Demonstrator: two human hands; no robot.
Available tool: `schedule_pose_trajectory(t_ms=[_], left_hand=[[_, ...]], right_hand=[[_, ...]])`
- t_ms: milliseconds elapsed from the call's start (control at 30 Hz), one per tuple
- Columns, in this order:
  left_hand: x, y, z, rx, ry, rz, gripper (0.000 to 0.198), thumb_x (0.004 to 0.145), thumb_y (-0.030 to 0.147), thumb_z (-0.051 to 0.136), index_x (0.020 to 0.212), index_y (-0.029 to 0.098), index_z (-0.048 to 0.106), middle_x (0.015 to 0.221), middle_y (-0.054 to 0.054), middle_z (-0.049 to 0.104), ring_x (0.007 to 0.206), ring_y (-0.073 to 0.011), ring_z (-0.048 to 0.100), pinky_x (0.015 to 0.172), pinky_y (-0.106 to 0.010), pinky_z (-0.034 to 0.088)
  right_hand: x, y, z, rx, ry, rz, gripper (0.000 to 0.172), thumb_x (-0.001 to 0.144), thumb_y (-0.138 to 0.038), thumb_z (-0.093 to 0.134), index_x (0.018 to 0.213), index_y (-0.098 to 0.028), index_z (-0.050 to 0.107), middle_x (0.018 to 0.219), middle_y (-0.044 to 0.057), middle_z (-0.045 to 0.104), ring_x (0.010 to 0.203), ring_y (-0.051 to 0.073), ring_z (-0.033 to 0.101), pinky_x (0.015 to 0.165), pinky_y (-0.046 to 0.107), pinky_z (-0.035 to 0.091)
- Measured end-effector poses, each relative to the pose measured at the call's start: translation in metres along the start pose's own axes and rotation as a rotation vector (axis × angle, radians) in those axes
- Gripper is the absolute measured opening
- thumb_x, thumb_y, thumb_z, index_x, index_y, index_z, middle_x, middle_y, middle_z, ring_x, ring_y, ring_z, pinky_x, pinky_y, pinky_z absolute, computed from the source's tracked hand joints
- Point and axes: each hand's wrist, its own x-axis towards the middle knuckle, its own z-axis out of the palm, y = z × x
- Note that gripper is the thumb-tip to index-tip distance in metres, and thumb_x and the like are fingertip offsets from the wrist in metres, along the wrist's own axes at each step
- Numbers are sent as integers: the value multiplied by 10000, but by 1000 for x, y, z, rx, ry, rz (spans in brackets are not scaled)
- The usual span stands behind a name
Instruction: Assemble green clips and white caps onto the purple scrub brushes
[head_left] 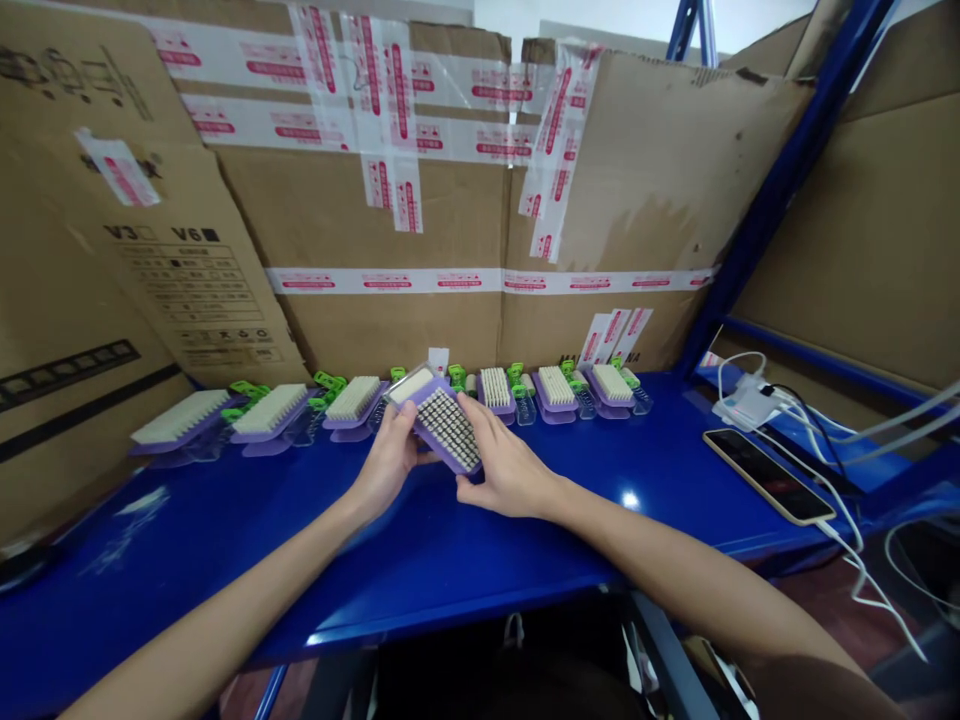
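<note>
A purple brush with a grid of pale bristle tufts [448,430] is held tilted above the blue table, bristle side facing me. My left hand [391,462] grips its left edge, thumb on top and fingers partly hidden behind. Around the right side my right hand [510,462] closes, fingers along the edge and thumb low. Just behind its upper left corner shows a pale block with a clear edge [411,384]; I cannot tell whether it is joined to the held brush. Similar purple brushes [352,402] stand in a row behind the hands, bristles up.
Green clips with clear plastic parts [517,380] lie between the brushes. Taped cardboard [375,220] walls the back of the blue table [330,570]. At right are a phone [769,476], a white charger [750,400] with trailing cables, and a blue metal post [780,190].
</note>
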Motion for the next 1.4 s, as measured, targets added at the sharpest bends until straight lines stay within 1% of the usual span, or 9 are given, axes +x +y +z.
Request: schedule_pose_trajectory(t_ms=[133,267,367,467,633,833,1067,1233,1400], left_hand=[[0,4,1,9,50,15,611,1019,652,830,1466,286,631,1474,-115,756,1226,-328,785,942,-534,757],[-1,0,1,-26,54,5,636,1014,647,848,1511,311,635,1490,-99,763,1249,-323,785,950,-533,766],[-2,-3,1,-62,25,-21,640,1034,630,842,1551,327,619,1569,-106,739,1306,-332,780,976,-545,763],[-1,-3,1,-111,-20,-57,651,1077,669,770,1609,333,601,1676,-134,679,1438,-375,732,1035,-573,743],[1,-2,0,-139,-73,-116,785,1099,830,582,1672,294,593,1707,-184,658,1571,-461,637,1096,-623,715],[1,-1,-3,-100,-18,-60,653,1090,668,746,1603,289,604,1683,-175,673,1433,-420,747,992,-571,762],[3,-1,-3,-54,-37,-43,710,1010,719,833,1501,253,620,1592,-189,717,1193,-346,841,830,-492,793],[3,-2,-4,-55,-90,-38,660,1041,685,817,1501,279,573,1560,-171,737,1174,-321,848,841,-472,781],[4,-1,-6,55,-183,10,669,1056,771,733,1417,267,482,1197,-166,854,962,-318,867,570,-322,669]], right_hand=[[0,-2,-3,-11,-17,-29,1316,960,-177,753,1877,-281,-185,1960,233,173,1815,420,267,1405,680,435],[2,-5,-5,-100,-42,-34,1247,1056,-351,790,1889,-347,-139,1964,213,144,1768,456,355,1338,718,504],[4,-4,-5,-229,-72,-10,1144,1094,-453,790,1907,-354,-9,1933,215,239,1679,459,466,1287,717,553],[5,-4,-6,-315,-71,13,943,1135,-409,718,1903,-338,175,1905,211,305,1568,436,556,1239,685,599],[6,-4,-14,-350,-91,-37,728,1182,-336,622,1851,-439,355,1922,172,245,1510,417,588,1172,647,637],[7,3,-29,-326,-144,-108,741,1189,-291,594,1862,-423,312,1878,199,279,1631,419,481,1227,657,598],[7,8,-23,-301,-83,-59,677,1156,-365,651,1795,-363,431,1811,212,375,1585,445,542,1218,680,609],[6,13,-20,-273,-42,-69,645,1192,-402,590,1803,-401,381,1774,194,432,1565,431,550,1226,709,591],[11,26,-40,-328,51,-40,616,1156,-335,601,1759,-350,474,1737,190,453,1562,439,532,1254,697,560]])
